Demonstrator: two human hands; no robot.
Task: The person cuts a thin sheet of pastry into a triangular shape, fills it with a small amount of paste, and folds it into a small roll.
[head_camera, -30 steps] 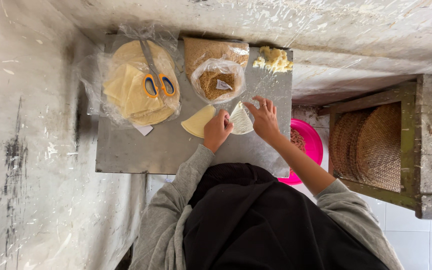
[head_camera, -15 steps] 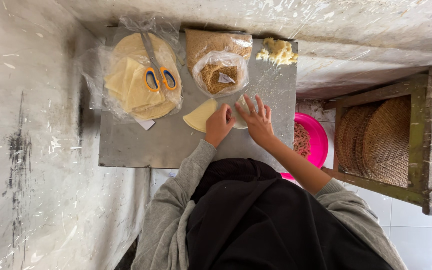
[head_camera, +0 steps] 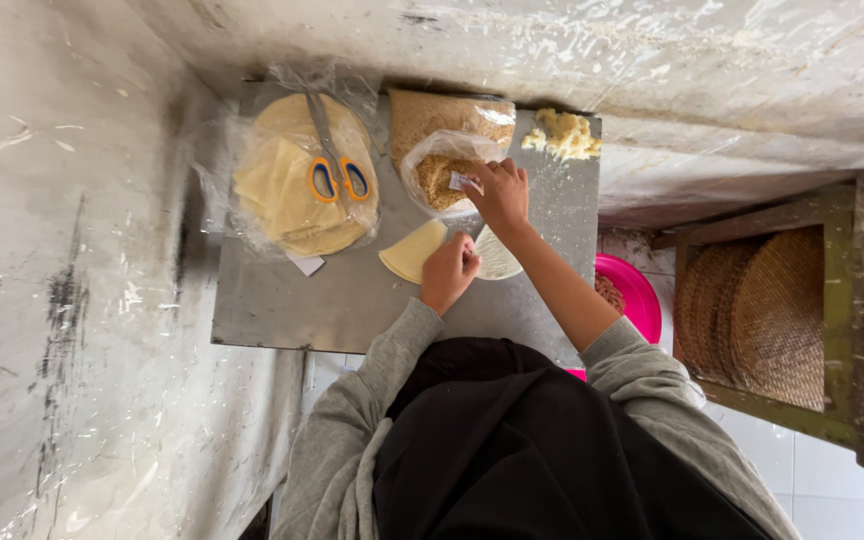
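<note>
One pair of scissors [head_camera: 335, 170], one pink bowl [head_camera: 642, 300], two clear plastic bags [head_camera: 422, 165], two hands [head_camera: 497, 195].

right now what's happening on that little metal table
A person in a grey sweater leans over a metal table. The right hand reaches into a plastic bag of brown crumbly filling, fingers on a small white scoop-like piece. The left hand rests on a pale cut wrapper piece lying flat. To the left, a bagged stack of round wrappers has orange-handled scissors on top. A pink bowl sits below the table's right edge.
</note>
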